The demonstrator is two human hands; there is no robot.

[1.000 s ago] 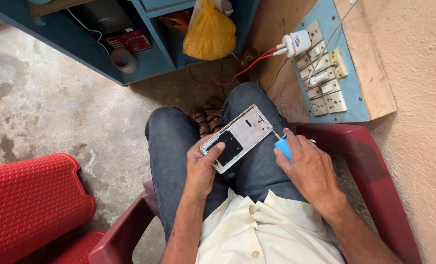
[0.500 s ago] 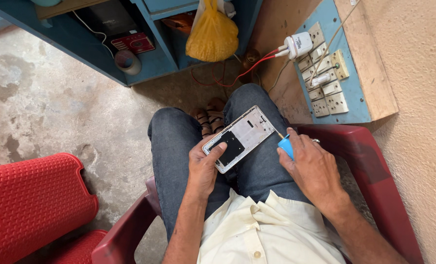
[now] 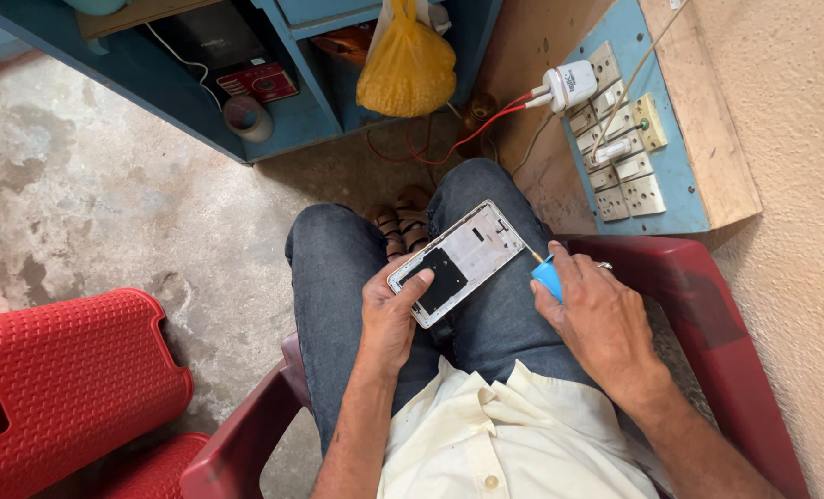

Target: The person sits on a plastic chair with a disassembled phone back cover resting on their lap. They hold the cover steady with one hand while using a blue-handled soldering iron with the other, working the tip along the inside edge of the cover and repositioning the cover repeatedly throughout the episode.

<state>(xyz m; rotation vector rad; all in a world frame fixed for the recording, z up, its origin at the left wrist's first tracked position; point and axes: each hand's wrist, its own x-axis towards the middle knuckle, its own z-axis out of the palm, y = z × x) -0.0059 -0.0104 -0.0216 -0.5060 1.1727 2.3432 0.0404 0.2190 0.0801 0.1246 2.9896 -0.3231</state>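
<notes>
Sitting over bare concrete floor (image 3: 107, 212), fingers grip opened phone (image 3: 458, 261) and, seemingly, screwdriver (image 3: 546, 274).

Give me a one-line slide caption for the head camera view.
Seated person's left hand holds an opened phone over the lap; right hand holds a blue-handled screwdriver at its edge.

Support: lap in blue jeans (image 3: 338, 268), on dark red plastic chair (image 3: 708, 305) | floor: stained concrete (image 3: 107, 203) | on floor: red plastic chair (image 3: 61, 388) at 8 o'clock
</notes>
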